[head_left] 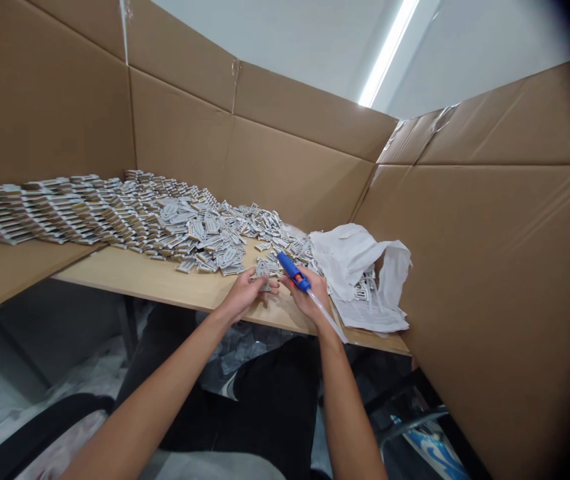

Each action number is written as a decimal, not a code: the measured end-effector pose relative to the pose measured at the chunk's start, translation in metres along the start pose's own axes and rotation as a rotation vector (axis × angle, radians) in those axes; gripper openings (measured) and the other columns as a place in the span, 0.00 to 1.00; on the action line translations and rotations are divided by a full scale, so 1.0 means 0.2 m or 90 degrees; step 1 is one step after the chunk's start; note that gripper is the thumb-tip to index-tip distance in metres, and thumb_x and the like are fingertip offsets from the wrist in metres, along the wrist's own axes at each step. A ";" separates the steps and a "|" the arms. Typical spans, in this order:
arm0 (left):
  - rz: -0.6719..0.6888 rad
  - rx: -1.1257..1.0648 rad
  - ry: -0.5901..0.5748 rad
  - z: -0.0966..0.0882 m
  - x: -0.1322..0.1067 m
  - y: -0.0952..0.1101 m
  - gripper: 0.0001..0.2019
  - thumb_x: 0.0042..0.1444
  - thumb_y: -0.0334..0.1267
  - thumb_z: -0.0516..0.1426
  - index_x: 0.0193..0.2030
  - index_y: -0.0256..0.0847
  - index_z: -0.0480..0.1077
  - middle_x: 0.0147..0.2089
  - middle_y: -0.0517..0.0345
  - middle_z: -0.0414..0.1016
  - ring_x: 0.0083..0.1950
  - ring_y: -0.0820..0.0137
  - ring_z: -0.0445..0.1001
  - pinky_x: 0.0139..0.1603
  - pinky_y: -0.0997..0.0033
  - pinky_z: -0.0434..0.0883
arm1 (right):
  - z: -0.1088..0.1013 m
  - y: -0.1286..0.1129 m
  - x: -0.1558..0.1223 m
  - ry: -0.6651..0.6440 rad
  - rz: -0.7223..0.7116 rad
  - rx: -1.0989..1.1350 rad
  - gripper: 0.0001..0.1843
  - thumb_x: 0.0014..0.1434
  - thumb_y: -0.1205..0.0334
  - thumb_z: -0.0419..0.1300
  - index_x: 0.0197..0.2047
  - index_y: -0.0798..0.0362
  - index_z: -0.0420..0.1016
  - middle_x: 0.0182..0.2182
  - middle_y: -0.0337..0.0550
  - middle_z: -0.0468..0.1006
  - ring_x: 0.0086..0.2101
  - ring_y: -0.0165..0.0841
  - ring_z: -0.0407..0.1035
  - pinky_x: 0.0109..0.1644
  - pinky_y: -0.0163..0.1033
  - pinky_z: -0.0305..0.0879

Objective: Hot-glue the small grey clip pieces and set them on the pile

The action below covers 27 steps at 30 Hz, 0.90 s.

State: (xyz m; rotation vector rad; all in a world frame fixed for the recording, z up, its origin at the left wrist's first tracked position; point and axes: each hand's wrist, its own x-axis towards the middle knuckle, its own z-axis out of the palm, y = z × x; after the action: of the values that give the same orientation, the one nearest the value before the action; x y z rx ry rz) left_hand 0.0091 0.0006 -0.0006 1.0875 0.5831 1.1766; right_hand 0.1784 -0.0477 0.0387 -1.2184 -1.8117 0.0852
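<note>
My left hand (pixel 245 292) pinches a small grey flat piece (pixel 263 270) with cut-out openings, held just above the table's front edge. In my right hand (pixel 311 293) is a blue hot glue gun (pixel 293 271), its fingers wrapped round the body. A long clear glue stick (pixel 329 316) sticks out of its back end toward my wrist. The gun's nozzle end points away from me, up and left, toward the loose pieces. Between the two hands there is a small gap. A heap of similar grey pieces (pixel 212 233) lies just beyond my left hand.
Neat stacked rows of the pieces (pixel 65 210) fill the left side. A torn white plastic bag (pixel 349 257) with more pieces in it lies on the right of the wooden table (pixel 165 277). Tall cardboard walls (pixel 285 147) enclose the back and sides.
</note>
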 end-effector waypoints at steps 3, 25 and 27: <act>-0.001 -0.035 0.045 0.00 0.01 0.00 0.10 0.59 0.39 0.60 0.42 0.38 0.65 0.32 0.51 0.78 0.30 0.66 0.78 0.24 0.73 0.69 | -0.06 0.03 -0.01 -0.088 0.053 0.030 0.17 0.61 0.48 0.63 0.31 0.53 0.75 0.24 0.38 0.74 0.26 0.31 0.66 0.33 0.34 0.60; 0.102 0.097 0.019 -0.03 0.01 -0.04 0.18 0.48 0.36 0.63 0.47 0.36 0.70 0.33 0.56 0.80 0.28 0.71 0.76 0.32 0.71 0.75 | -0.02 0.01 0.00 -0.186 0.017 -0.088 0.20 0.67 0.47 0.57 0.36 0.53 0.81 0.21 0.40 0.76 0.28 0.33 0.70 0.35 0.34 0.60; 0.101 0.099 0.017 -0.03 0.01 -0.04 0.18 0.48 0.36 0.63 0.47 0.36 0.70 0.34 0.56 0.80 0.27 0.71 0.76 0.32 0.71 0.75 | -0.02 0.02 0.00 -0.189 0.016 -0.098 0.20 0.67 0.46 0.57 0.36 0.53 0.81 0.20 0.40 0.75 0.27 0.33 0.70 0.34 0.34 0.60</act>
State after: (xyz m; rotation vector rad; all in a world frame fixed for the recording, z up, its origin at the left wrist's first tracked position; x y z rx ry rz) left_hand 0.0082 0.0049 -0.0094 1.2700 0.6255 1.3022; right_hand 0.1837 -0.0479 0.0397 -1.3952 -2.0914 0.1491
